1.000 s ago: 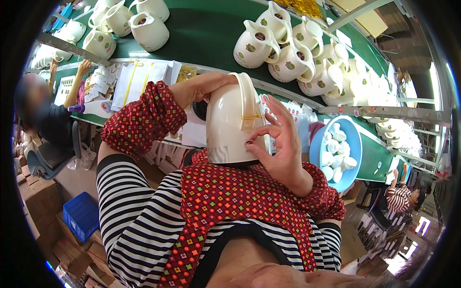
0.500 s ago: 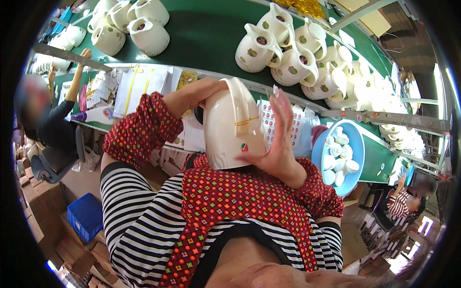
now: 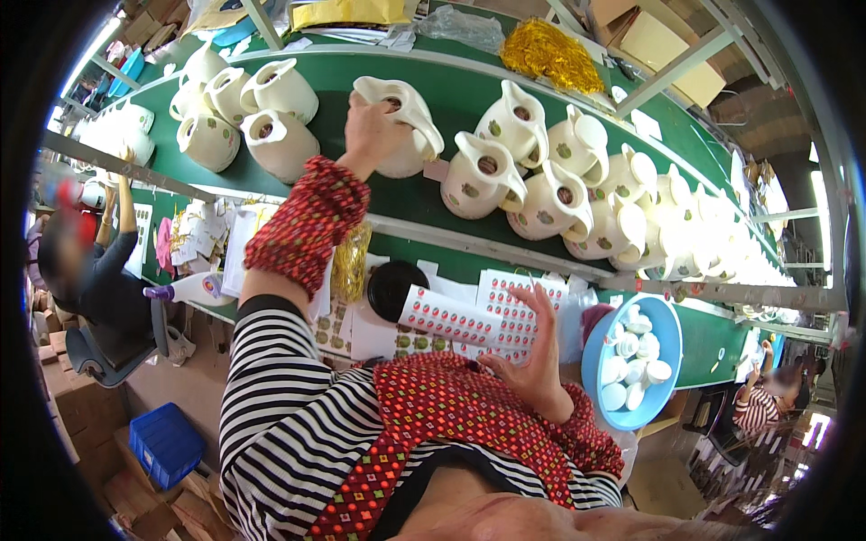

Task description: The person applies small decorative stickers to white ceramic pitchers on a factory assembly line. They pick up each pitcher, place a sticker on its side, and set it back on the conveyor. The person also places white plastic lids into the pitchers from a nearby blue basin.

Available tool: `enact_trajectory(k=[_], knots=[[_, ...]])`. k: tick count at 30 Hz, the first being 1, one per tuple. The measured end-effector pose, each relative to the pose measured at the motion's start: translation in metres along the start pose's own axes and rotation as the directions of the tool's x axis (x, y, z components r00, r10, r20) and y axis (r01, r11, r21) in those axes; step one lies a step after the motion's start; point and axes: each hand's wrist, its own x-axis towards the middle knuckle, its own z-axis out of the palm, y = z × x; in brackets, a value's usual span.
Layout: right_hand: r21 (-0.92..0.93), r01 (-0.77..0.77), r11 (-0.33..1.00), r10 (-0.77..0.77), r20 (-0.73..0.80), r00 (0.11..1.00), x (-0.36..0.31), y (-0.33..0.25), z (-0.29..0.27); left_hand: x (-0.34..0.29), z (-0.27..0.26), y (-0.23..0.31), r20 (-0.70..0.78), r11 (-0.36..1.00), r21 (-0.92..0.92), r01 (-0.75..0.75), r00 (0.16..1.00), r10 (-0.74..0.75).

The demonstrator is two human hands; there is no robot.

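My left hand [image 3: 372,133] is closed on the upper rim of a cream-coloured jug [image 3: 403,160], beside its open mouth. This jug stands upright on the green work surface [image 3: 361,216], its handle toward the right. My right hand [image 3: 539,361] is held up in front of my body, fingers apart, with no jug in it. Just left of it, a curled white sheet of red-and-green stickers [image 3: 451,317] overlaps a larger sticker sheet [image 3: 523,302]. Whether the fingers touch the curled sheet, I cannot tell.
Several cream jugs stand in groups to the left [image 3: 281,149] and right [image 3: 483,185]. A blue basin [image 3: 597,388] of white lids sits at my right. A black round piece [image 3: 397,287], gold tinsel [image 3: 352,261] and a spray bottle [image 3: 194,288] lie nearby. A metal rail [image 3: 433,236] crosses in front.
The jug has gone from in front of my body up onto the green surface, with my left hand on it. My right hand has come off the jug. The view has tilted upward.
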Motion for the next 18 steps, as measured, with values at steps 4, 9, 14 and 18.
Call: enact_trajectory(k=[4, 9, 14, 18], knots=[[-0.030, -0.081, 0.996, 0.081, 0.010, 0.997, 0.007, 0.008, -0.002, 0.039, 0.068, 0.012, -0.156, 0.993, -0.082, -0.079, 0.986, 0.066], [-0.076, -0.135, 0.988, 0.135, -0.012, 0.991, 0.014, 0.008, -0.001, 0.050, 0.118, 0.034, -0.020, 0.983, -0.163, -0.080, 0.997, 0.078], [0.076, -0.199, 0.977, 0.201, -0.020, 0.979, 0.020, 0.022, 0.003, 0.048, 0.095, -0.002, 0.043, 0.993, -0.055, -0.107, 0.993, 0.109], [0.055, -0.150, 0.987, 0.150, 0.008, 0.989, 0.023, 0.027, 0.005, 0.031, -0.008, -0.072, -0.139, 0.958, 0.282, 0.047, 0.990, -0.007]])
